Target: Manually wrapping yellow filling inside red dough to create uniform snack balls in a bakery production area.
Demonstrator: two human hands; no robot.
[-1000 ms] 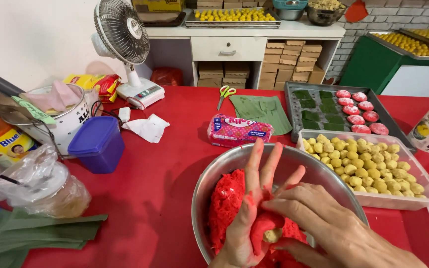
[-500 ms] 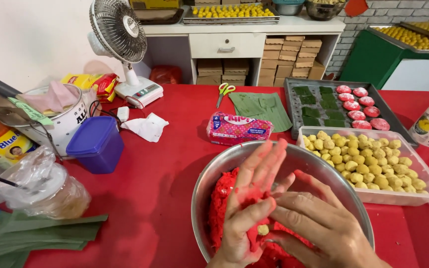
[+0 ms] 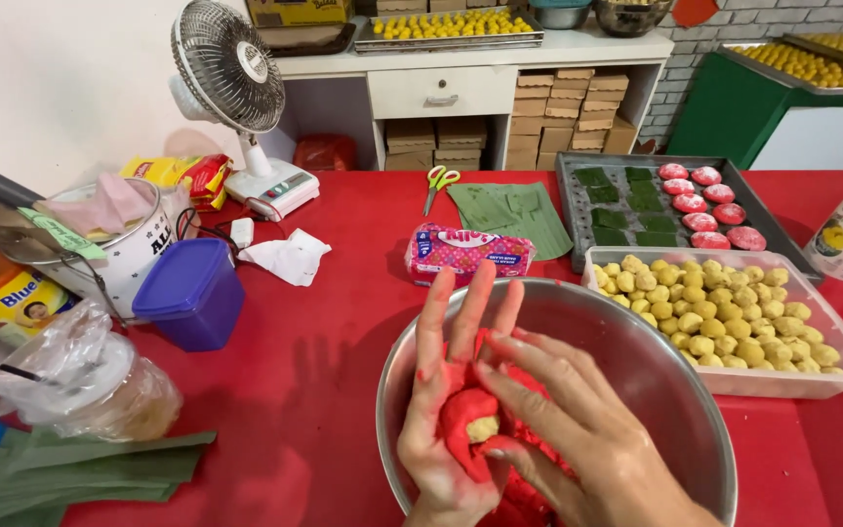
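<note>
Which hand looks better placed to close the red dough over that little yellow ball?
Probably the right hand. The left hand lies open beneath, cupping the red dough with the yellow ball showing in it, so it is occupied as a support. The right hand's fingertips already rest at the dough's edge, over the metal bowl.
</note>
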